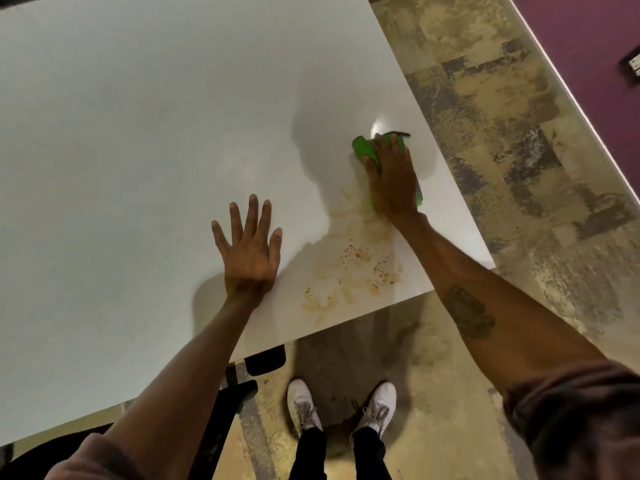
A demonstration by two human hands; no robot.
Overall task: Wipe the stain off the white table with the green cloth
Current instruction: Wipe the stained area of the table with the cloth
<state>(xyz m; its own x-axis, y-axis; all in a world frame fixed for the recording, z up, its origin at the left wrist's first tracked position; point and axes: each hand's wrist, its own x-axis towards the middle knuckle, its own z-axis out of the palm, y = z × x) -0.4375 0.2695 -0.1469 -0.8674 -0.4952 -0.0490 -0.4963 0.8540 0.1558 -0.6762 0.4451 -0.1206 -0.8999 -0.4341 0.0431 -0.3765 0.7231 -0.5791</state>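
Green cloth (363,148), soft and bunched into a lump, lies on the smooth white table (138,133) near its right edge, pinned flat beneath my right hand (391,178). I see that hand spread palm-down over the cloth, fingers extended toward the far side and pressing rather than curled around it; the cloth pokes out past the fingertips on the far left and shows again as a thin green strip at the right side of the palm.

Just near of that hand, touching the heel of the palm and running toward the near right corner of the table, is the brownish-yellow stain (356,268): pale smeared streaks with a scatter of darker reddish-brown specks. The cloth sits at the far end of this mess, and most of the stain lies between my two forearms, uncovered.

My left hand (249,247) rests flat on the table to the left of the stain, fingers fully splayed, holding nothing, its wrist close to the near edge. It is well apart from the cloth.

Below the table edge I see my two white lace-up shoes (341,407) on the mottled tan and grey floor (502,116), and a dark chair part (265,360) tucked under the near edge. A purple wall (588,36) runs along the far right.
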